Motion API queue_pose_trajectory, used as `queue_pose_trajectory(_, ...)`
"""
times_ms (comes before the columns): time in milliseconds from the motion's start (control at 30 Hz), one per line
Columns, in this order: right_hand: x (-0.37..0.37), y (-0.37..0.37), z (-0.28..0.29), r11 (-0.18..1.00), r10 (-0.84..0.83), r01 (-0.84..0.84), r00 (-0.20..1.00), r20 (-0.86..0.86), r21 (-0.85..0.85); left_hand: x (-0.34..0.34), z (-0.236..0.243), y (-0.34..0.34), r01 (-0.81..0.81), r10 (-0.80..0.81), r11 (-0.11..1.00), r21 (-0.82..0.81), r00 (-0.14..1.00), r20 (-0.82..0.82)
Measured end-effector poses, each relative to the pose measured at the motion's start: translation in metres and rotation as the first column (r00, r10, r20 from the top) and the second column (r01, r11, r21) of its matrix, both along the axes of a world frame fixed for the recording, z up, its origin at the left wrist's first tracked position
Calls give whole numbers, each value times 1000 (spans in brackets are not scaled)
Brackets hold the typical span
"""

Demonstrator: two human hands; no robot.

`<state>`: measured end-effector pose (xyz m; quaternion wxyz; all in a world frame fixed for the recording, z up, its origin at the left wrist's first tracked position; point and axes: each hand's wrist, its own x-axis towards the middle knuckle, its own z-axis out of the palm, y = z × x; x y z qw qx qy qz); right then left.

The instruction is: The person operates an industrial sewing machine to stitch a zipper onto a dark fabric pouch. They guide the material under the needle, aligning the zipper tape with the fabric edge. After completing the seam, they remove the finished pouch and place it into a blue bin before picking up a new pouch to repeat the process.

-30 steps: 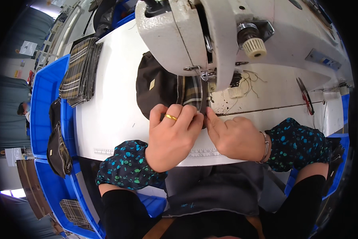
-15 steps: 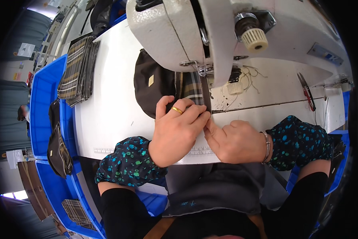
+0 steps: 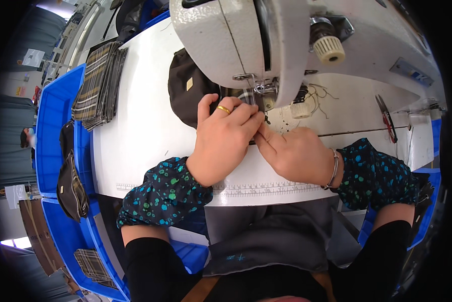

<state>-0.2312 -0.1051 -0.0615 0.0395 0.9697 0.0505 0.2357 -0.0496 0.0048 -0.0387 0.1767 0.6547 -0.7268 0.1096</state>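
Note:
A dark brown fabric pouch with a small pale label lies on the white table, its right side under the presser foot of a sewing machine. My left hand, a gold ring on one finger, grips the pouch's right part with bent fingers; its thumb is hidden. Close beside it, my right hand pinches the near edge of the pouch, index finger and thumb touching my left fingertips. Both hands cover most of the plaid strip and zipper there.
Plaid fabric pieces are stacked at the far left, beside blue bins. Another dark pouch hangs over a bin edge. Thread snips and loose threads lie right of the needle. A ruler scale runs along the near table edge.
Both hands and the pouch have moved away from me, further under the machine. Less of the plaid strip and zipper shows, and more of the ruler scale is uncovered.

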Motion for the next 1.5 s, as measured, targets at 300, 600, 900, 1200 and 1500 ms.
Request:
queue_pose_trajectory(300, 6, -5, -5, 994, -92, 93, 996, -6, 52, 7, -1, -8, -20, 19, 1000, 8, 997, 72)
queue_pose_trajectory(600, 6, -9, -3, 992, -12, 7, 999, 38, 130, 25, 28, 12, -33, -11, 968, 247, 984, 175)
queue_pose_trajectory(900, 6, -10, -6, 990, -7, 2, 999, 37, 138, 55, 43, -6, 59, -89, 949, 309, 993, 84)
queue_pose_trajectory(1200, 7, -10, -5, 989, -9, 2, 999, 46, 149, 31, 9, -20, 205, -156, 959, -194, 958, 241)
queue_pose_trajectory(1500, 5, -11, -7, 987, -22, 32, 997, -67, 156, 1, 15, 3, 52, -49, 999, -10, 980, 194)
